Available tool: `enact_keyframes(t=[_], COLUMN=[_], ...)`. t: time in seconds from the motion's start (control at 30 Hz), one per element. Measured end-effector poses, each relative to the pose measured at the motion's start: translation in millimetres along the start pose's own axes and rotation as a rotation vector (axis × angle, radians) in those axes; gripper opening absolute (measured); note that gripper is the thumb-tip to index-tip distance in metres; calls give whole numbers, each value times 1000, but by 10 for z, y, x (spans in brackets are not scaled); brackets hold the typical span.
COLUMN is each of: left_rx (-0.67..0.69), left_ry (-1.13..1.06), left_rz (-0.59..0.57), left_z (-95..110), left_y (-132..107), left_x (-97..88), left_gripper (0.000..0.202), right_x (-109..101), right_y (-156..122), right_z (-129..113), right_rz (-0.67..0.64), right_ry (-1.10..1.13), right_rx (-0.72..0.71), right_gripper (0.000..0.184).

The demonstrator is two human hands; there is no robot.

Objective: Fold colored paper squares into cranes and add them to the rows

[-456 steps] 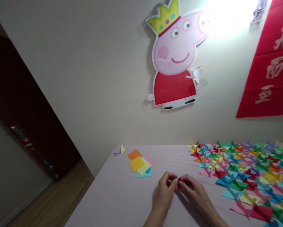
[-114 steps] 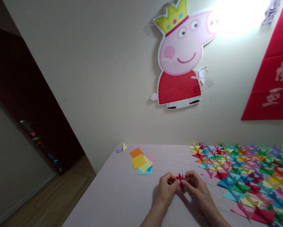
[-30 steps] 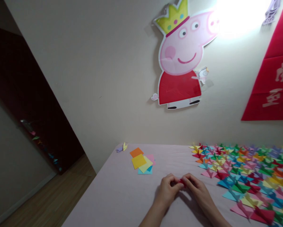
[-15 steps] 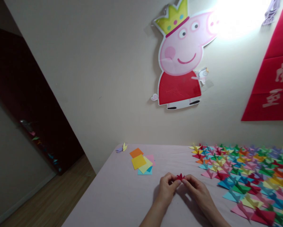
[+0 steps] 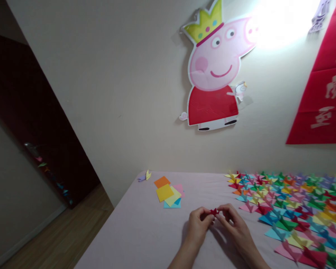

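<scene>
Between my fingertips is a small red folded-paper piece, shaped like a partly folded paper crane with pointed tips. My left hand pinches its left side between thumb and fingers. From the right, my right hand grips the other side with its thumb and index finger. The fingers cover much of the paper, so its exact folds are hidden. Both hands are just above the pale pink table cover.
Loose square papers, the yellow sheet among them, lie left of my hands. Rows of colourful paper cranes cover the table's right side. A yellow folded crane sits at the back left corner. The wall rises behind.
The right fingers have shifted slightly, with the index finger now raised on the red paper. The red paper's points look lower and tilted. The left hand has hardly moved.
</scene>
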State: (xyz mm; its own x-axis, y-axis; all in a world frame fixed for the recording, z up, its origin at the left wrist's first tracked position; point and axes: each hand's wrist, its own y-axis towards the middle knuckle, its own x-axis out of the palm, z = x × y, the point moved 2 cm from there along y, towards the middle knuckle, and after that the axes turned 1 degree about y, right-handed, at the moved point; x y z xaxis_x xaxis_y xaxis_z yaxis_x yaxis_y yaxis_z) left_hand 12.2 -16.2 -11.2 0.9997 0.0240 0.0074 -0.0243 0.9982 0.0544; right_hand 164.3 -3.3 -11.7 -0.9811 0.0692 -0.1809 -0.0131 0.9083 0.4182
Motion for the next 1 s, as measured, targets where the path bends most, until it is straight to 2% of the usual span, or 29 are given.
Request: enact_keyframes(t=[0.33, 0.5, 0.63, 0.83, 1.0], left_rx=[-59, -58, -61, -101, -143], left_ry=[-27, -26, -31, -99, -204], left_rz=[-7, -3, 9, -14, -59], left_z=[-39, -36, -44, -57, -17], left_y=[0, 15, 34, 54, 65], left_x=[11, 1, -4, -18, -34], left_gripper=[17, 21, 25, 31, 47], right_x=[-13, 7, 30, 18, 3], right_y=[-4, -44, -57, -32, -28], right_z=[6, 35, -32, -92, -105], right_rz=[-17, -1, -14, -111, -90], right_ry=[-157, -266, -304, -260, -234], right_rx=[-85, -202, -270, -217, -169], right_gripper=[18, 19, 17, 18, 25])
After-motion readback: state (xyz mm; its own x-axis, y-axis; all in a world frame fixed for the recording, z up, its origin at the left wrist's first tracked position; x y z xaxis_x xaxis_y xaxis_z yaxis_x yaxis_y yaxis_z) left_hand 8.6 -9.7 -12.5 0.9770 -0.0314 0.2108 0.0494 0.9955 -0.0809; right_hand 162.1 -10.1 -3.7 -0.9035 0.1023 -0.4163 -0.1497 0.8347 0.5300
